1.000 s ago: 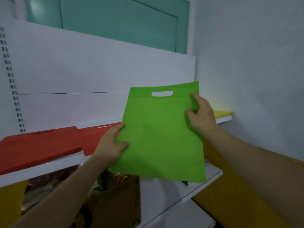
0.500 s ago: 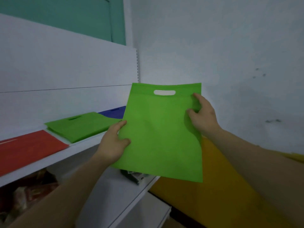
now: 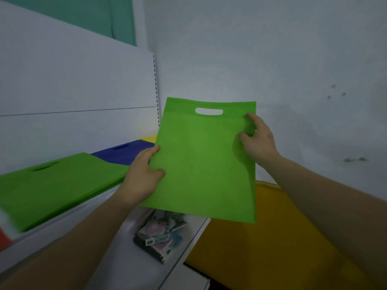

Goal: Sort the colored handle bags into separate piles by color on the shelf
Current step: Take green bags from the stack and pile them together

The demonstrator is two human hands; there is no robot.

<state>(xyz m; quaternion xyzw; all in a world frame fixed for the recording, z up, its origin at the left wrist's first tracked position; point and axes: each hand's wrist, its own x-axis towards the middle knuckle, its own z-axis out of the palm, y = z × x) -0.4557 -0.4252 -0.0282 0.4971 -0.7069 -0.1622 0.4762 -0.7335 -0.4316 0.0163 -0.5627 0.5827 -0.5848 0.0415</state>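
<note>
Over the last second my view has swung right along the shelf (image 3: 69, 216): the red pile (image 3: 3, 237) is now a sliver at 8 o'clock, and the green pile (image 3: 58, 181) lies at 9 o'clock, with the blue bag (image 3: 123, 152) and yellow bag (image 3: 149, 138) beyond it. My left hand (image 3: 142, 176) pinches the left edge of the green bag (image 3: 205, 164) and my right hand (image 3: 258, 141) pinches its upper right edge, both grips unchanged and the bag upright in the air, clear of the shelf. Judgement: the matching pile is located, and the bag is not yet laid on it.

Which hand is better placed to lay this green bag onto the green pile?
Probably the left hand: it grips the green bag beside the green pile; the right hand holds the far edge.
</note>
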